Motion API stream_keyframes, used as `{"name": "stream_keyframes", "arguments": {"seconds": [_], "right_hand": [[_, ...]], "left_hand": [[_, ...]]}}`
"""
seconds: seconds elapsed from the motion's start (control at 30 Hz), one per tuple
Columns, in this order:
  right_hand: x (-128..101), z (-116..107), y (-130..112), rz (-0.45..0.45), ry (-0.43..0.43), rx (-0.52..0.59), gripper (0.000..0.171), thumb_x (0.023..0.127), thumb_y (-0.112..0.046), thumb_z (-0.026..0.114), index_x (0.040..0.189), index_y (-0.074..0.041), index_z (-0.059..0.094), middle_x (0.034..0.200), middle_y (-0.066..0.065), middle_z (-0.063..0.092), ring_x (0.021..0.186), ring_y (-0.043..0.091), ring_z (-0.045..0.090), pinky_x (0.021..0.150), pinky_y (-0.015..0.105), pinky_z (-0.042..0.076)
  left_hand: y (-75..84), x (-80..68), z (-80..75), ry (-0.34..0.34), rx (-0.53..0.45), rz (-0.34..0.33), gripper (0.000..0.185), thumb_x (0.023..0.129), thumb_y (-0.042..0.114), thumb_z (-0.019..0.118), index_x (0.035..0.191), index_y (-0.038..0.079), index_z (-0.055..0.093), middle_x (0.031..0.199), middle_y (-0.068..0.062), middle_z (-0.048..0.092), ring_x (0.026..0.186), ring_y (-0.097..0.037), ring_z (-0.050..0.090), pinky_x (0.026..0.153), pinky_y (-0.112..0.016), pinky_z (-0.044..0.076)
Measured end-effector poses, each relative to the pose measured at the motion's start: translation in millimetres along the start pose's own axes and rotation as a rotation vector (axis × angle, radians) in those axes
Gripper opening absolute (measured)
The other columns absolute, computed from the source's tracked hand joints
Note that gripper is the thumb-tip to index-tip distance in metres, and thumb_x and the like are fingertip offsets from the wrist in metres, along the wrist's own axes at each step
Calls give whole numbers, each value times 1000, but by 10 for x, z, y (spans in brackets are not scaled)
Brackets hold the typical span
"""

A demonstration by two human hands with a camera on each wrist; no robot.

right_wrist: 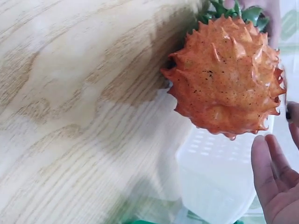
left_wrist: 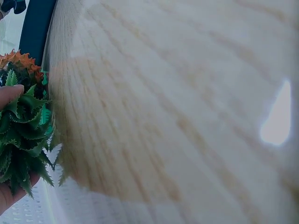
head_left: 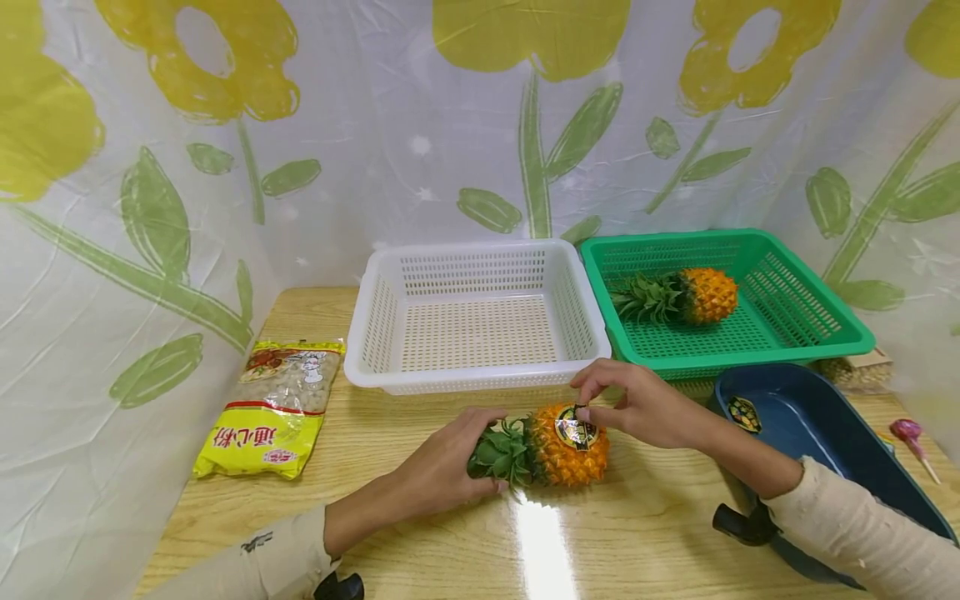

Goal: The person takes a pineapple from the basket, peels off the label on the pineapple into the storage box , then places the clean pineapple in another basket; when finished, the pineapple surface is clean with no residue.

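A small orange pineapple (head_left: 572,467) with spiky skin lies on its side over the table, its green leafy crown pointing left. Fingers and thumb of my left hand (head_left: 444,462) grip the crown (left_wrist: 25,135). A round black-and-gold sticker (head_left: 576,427) sits on the pineapple's upper side. At the sticker's far edge, my right hand (head_left: 637,408) pinches with thumb and index finger. In the right wrist view the other fingers (right_wrist: 264,168) extend beside the pineapple (right_wrist: 226,77), and only a dark sliver of the sticker shows by the thumb.
A white basket (head_left: 480,375) stands behind the hands. The green basket (head_left: 750,362) beside it holds another pineapple (head_left: 708,296). A dark blue tub (head_left: 806,417), with a similar sticker (head_left: 744,414), is at right near a lollipop (head_left: 906,431). A yellow pasta bag (head_left: 273,408) lies left.
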State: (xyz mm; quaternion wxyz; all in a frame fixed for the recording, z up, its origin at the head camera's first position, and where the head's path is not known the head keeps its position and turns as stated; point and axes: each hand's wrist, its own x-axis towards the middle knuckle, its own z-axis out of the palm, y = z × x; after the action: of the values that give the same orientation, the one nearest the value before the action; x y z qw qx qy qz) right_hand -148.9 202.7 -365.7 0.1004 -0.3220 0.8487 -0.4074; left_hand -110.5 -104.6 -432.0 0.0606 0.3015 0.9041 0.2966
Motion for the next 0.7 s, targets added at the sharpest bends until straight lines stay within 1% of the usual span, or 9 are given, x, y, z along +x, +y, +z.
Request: {"name": "stream_keyframes", "arguments": {"seconds": [0.17, 0.3, 0.37, 0.47, 0.53, 0.63, 0.7], "right_hand": [[-1, -18, -38, -27, -5, 12, 6, 93, -16, 73, 90, -19, 68, 123, 7, 65, 119, 33, 58, 71, 32, 60], [-21, -32, -83, -34, -20, 10, 7, 94, -20, 72, 89, -21, 68, 122, 7, 65, 116, 24, 60, 73, 30, 60], [-36, -38, -117, -46, -26, 32, 6, 95, -20, 70, 90, -20, 68, 121, 8, 66, 113, 19, 61, 73, 31, 60], [-62, -60, -184, -82, -23, 83, 4, 96, -15, 68, 93, -18, 68, 117, 9, 67, 104, 14, 64, 70, 33, 60], [-77, -79, -235, -95, -22, 116, 5, 97, -12, 67, 95, -17, 68, 112, 6, 68, 96, 12, 66, 68, 33, 60], [-98, -102, -291, -87, -24, 114, 5, 97, -13, 67, 97, -18, 68, 103, 1, 68, 86, 13, 67, 66, 33, 59], [-110, -108, -308, -63, -35, 99, 5, 98, -13, 67, 98, -18, 68, 98, -1, 68, 83, 14, 67, 65, 33, 58]], "left_hand": [[3, 5, -3, -10, -3, -12, 88, 82, 38, 84, 153, 18, 35, 147, -8, 48, 127, -27, 56, 104, -47, 49], [7, 8, -9, -17, -4, -23, 88, 82, 39, 83, 153, 19, 35, 147, -7, 47, 127, -27, 56, 104, -47, 49], [7, 10, -11, -21, -5, -25, 88, 82, 39, 83, 153, 19, 35, 148, -7, 47, 126, -26, 56, 103, -47, 49], [3, 12, -10, -24, -10, -24, 88, 82, 39, 83, 153, 18, 35, 148, -6, 47, 127, -26, 56, 103, -47, 49], [1, 13, -11, -24, -15, -23, 87, 82, 39, 83, 153, 19, 35, 147, -6, 47, 127, -26, 55, 103, -47, 50], [-2, 10, -11, -21, -18, -19, 87, 82, 39, 83, 153, 19, 36, 146, -7, 48, 126, -26, 56, 102, -47, 50], [-6, 9, -12, -20, -20, -19, 87, 82, 39, 83, 153, 19, 36, 145, -7, 49, 126, -27, 56, 102, -48, 50]]}}
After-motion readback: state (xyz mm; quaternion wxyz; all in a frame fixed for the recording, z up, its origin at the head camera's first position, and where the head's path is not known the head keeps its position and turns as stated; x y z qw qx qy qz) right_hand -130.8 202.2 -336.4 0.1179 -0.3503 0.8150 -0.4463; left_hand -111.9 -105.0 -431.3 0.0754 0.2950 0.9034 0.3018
